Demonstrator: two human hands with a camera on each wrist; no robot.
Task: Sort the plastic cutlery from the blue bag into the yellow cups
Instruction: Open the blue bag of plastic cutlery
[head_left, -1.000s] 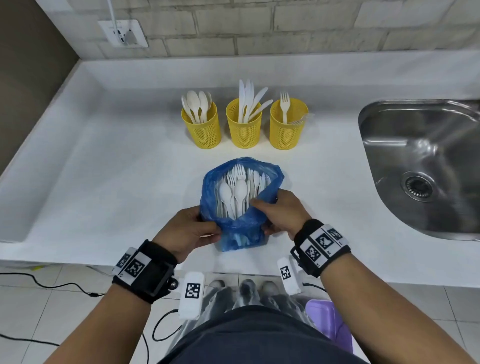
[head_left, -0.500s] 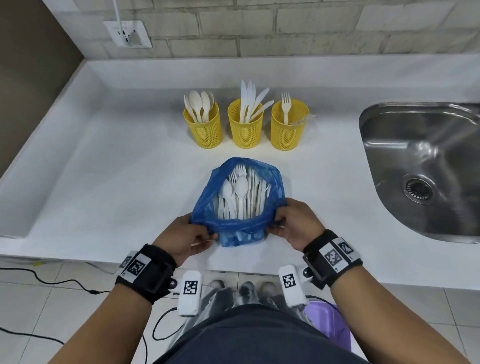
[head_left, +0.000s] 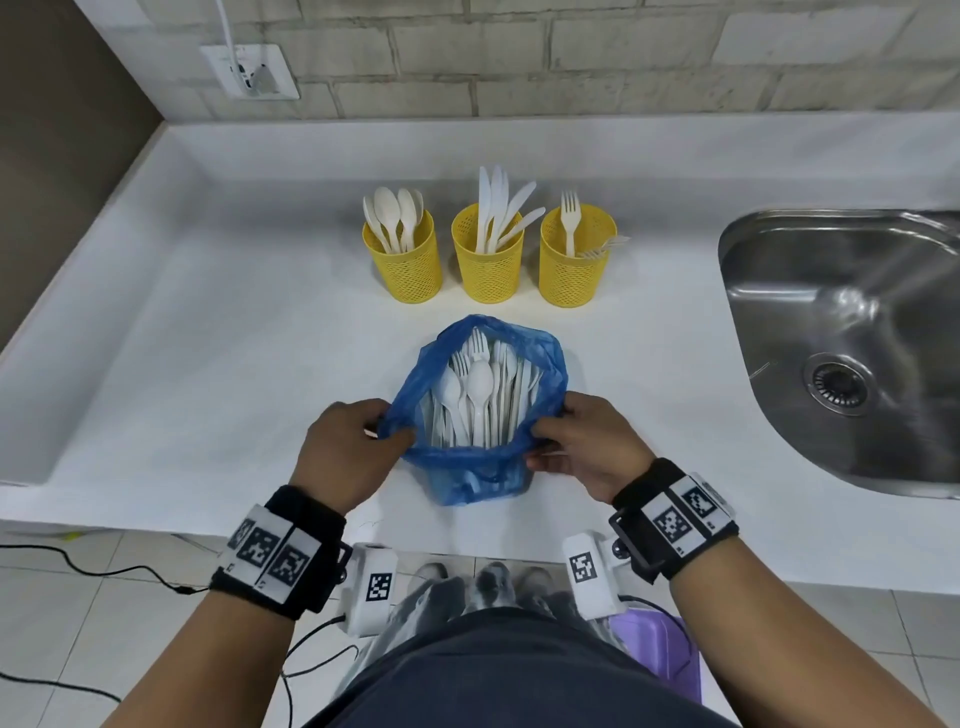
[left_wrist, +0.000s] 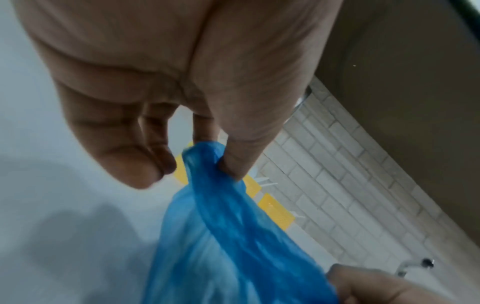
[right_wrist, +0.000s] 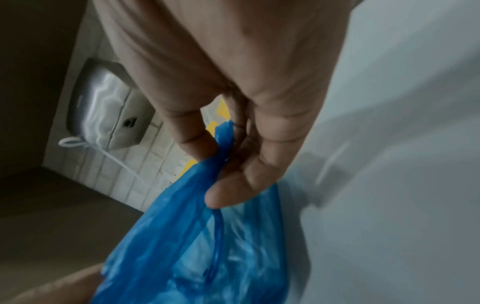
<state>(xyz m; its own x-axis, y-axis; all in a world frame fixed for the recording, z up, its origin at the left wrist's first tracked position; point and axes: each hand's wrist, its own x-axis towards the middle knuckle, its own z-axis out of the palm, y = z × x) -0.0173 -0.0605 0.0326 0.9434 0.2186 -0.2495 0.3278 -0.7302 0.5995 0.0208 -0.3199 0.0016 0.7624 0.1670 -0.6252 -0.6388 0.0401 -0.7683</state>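
A blue bag (head_left: 478, 475) lies on the white counter near its front edge, its mouth pulled wide open toward the cups. Inside lie several white plastic spoons, forks and knives (head_left: 480, 395). My left hand (head_left: 358, 447) pinches the bag's left rim (left_wrist: 205, 156) between thumb and fingers. My right hand (head_left: 582, 447) pinches the right rim (right_wrist: 223, 135). Three yellow mesh cups stand in a row behind the bag: the left cup (head_left: 402, 260) holds spoons, the middle cup (head_left: 488, 260) knives, the right cup (head_left: 576, 260) forks.
A steel sink (head_left: 852, 338) is set into the counter (head_left: 208, 364) at the right. A wall socket (head_left: 249, 70) with a white cable sits on the brick wall at the back left. The counter's left side rises in a raised edge.
Both hands have moved apart along the bag's rim, stretching the mouth wider, so more of the cutlery inside shows. The bag itself stays where it was.
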